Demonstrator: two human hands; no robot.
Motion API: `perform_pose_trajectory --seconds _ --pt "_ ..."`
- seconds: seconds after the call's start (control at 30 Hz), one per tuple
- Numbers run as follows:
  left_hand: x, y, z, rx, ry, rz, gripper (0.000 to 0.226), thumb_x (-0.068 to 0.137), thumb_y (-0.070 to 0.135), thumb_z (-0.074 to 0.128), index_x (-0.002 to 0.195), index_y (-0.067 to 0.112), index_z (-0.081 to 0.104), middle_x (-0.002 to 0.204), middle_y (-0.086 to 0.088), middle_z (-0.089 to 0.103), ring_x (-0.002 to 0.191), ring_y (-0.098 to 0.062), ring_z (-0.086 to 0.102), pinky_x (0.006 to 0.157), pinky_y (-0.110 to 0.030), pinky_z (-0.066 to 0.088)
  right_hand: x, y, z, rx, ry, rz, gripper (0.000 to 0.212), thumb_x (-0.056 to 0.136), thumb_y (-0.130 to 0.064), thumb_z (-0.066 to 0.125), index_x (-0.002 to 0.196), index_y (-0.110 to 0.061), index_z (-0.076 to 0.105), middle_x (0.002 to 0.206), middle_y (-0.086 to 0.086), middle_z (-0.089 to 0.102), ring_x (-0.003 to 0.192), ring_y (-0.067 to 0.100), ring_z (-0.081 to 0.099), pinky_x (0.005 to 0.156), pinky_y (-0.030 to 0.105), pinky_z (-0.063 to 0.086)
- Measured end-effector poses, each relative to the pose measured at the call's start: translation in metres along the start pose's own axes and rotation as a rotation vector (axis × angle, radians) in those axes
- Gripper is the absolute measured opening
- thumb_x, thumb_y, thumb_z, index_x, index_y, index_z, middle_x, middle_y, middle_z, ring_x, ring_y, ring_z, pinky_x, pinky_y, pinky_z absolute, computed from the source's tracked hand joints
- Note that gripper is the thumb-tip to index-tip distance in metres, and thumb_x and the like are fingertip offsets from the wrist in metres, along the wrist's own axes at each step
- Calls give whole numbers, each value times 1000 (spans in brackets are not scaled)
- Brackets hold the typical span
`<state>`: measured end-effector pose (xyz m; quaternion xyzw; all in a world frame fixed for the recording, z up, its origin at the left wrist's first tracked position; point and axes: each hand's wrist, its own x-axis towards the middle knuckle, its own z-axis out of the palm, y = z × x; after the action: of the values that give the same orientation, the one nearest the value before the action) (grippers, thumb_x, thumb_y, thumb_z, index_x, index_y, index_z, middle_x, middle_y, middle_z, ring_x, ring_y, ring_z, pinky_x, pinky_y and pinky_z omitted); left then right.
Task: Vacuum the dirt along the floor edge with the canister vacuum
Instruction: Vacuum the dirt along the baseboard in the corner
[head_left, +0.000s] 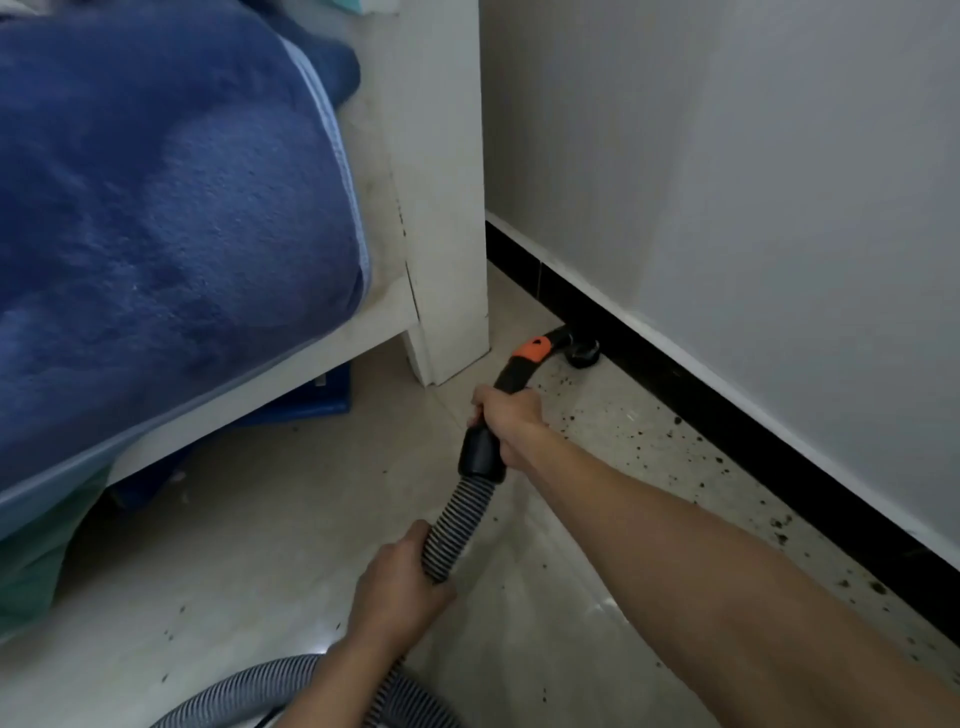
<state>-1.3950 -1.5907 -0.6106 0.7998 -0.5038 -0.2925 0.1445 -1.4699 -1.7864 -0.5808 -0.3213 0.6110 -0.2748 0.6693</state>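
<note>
My right hand grips the black curved vacuum handle, which carries an orange band. Its round black nozzle rests on the floor against the black baseboard. Lower down, my left hand holds the ribbed grey hose, which loops away along the bottom edge. Dark dirt specks lie scattered on the pale tiles beside the baseboard, from the nozzle toward the lower right. The canister itself is out of view.
A white bed frame with a blue blanket fills the left side; its leg stands close to the nozzle. A blue box sits under the bed. The grey wall bounds the right.
</note>
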Motion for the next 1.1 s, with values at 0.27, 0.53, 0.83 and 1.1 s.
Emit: perform_pose_trajectory --seconds 0.27,0.53,0.83,1.1 --pt "-15 -23 -13 0 65 -45 29 68 24 67 84 27 43 70 3 56 61 -16 57 49 -31 39 1 12 41 -44 -150 28 35 81 -7 64 114 2 59 69 11 62 53 20 58 50 28 53" --pt "-42 -24 -8 114 -73 -89 29 70 31 61 91 29 41 75 1 59 71 -17 62 57 -32 46 -37 42 4 90 60 55 27 82 -6 61 108 -3 56 69 9 61 47 18 57 46 24 49" --pt "-51 -26 -27 97 8 -147 29 67 25 67 81 29 42 69 5 57 64 -13 57 48 -28 37 -44 30 31 25 -78 93 7 81 -3 58 88 -5 57 62 7 59 52 20 56 56 30 54" --pt "-94 -53 -28 42 -16 -236 25 64 25 68 76 28 46 66 5 61 66 -9 60 56 -31 49 -78 77 45 80 -76 111 28 83 -12 63 109 -3 58 71 10 64 49 18 60 51 27 53"
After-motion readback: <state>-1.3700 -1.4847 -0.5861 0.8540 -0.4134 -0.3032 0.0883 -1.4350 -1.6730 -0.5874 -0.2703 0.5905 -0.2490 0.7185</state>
